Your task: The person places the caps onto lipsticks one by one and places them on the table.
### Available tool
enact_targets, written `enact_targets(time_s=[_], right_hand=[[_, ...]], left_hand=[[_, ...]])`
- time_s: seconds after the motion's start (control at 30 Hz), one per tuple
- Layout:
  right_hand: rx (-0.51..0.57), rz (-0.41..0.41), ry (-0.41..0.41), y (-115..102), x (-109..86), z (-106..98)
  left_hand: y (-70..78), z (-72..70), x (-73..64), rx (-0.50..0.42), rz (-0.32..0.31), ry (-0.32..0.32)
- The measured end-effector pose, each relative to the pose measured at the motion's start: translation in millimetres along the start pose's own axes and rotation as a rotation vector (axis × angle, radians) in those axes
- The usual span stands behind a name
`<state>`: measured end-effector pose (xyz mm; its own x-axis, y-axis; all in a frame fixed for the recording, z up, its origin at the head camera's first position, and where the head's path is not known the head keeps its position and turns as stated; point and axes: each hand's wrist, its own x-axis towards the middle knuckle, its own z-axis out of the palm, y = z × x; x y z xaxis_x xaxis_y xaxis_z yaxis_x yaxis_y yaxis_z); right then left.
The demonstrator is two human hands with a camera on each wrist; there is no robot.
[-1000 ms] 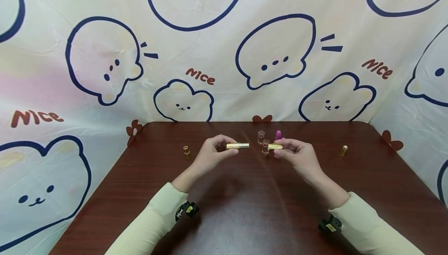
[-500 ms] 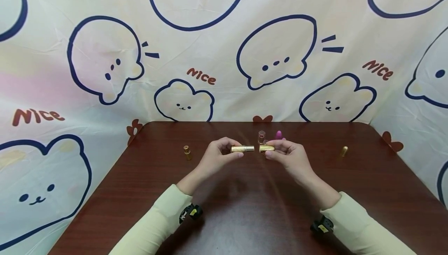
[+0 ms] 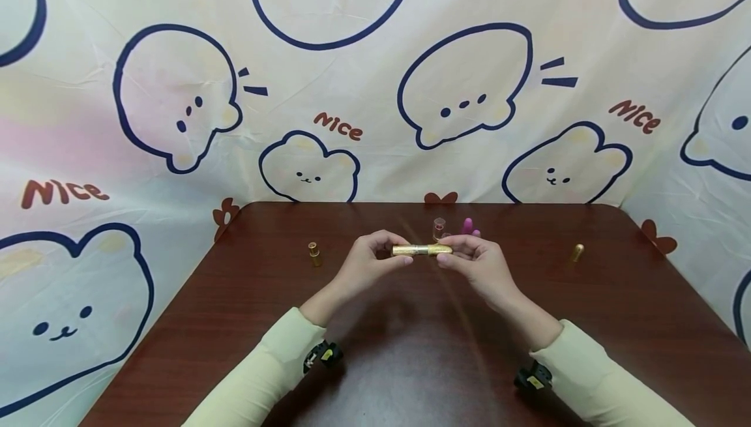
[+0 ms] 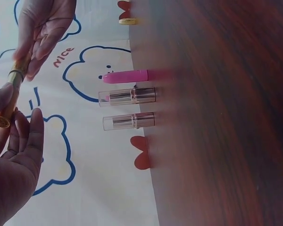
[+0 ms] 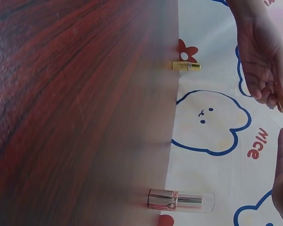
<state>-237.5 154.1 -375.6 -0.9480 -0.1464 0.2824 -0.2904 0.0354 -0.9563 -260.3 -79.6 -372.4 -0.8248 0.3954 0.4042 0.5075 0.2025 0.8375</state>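
Note:
Over the middle of the table my left hand [image 3: 366,263] pinches a gold lipstick tube [image 3: 402,250] between thumb and fingers, lying sideways. Opposite it, my right hand [image 3: 484,267] pinches a gold lipstick cap [image 3: 442,250] by its sides. Tube and cap are in line end to end, the cap's mouth at the tube's collar, with a short silvery band showing between them. In the left wrist view the round end of the lipstick tube [image 4: 4,121] points toward the camera, and the right hand [image 4: 49,28] holds the far end.
Behind the hands stand two clear-capped lipsticks [image 4: 144,95] and a magenta tube [image 4: 125,76], partly hidden in the head view. An uncapped gold tube [image 3: 314,255] stands at left, a gold cap [image 3: 577,252] at right. A patterned cloth [image 3: 375,88] rises behind the wooden table [image 3: 399,368].
My right hand has moved left with the cap and my left hand slightly right with the lipstick tube. The gap between them has closed, and the cap now meets the tube.

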Motion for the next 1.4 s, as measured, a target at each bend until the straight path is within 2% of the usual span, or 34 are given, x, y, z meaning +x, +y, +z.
enact_targets(time_s=[0.2,0.23,0.3,0.43,0.5,0.8,0.87,1.1,1.27,1.33,1.4], right_hand=[[-0.004,-0.005,-0.016,3,0.8,4],[-0.006,-0.002,-0.017,3,0.7,5],[-0.010,0.004,-0.018,2,0.4,6],[-0.005,0.008,-0.021,1,-0.3,7],[0.007,0.010,-0.021,2,-0.6,7],[0.009,0.037,-0.012,3,-2.2,8],[-0.002,0.053,-0.009,3,-3.2,8],[0.005,0.064,-0.012,2,-3.8,9],[-0.022,0.059,-0.035,2,-3.9,8],[-0.034,0.059,-0.049,2,-3.8,7],[-0.040,0.056,-0.063,3,-3.8,7]], left_hand=[[0.2,3.9,0.2,0.001,0.010,-0.006],[5.5,4.1,-0.6,0.004,0.012,-0.009],[6.0,5.1,-0.9,0.009,0.013,-0.010],[5.4,6.0,-0.9,0.021,0.011,-0.008],[-0.6,7.2,0.0,0.023,0.013,-0.005],[-0.4,12.5,0.3,0.042,0.021,0.012],[1.8,13.9,-0.1,0.052,0.020,0.016],[36.8,11.9,-6.6,0.056,0.024,0.010],[39.7,11.2,-8.8,0.062,-0.003,-0.007],[37.5,11.4,-8.9,0.060,-0.024,-0.017],[28.2,12.4,-7.7,0.058,-0.043,-0.026]])
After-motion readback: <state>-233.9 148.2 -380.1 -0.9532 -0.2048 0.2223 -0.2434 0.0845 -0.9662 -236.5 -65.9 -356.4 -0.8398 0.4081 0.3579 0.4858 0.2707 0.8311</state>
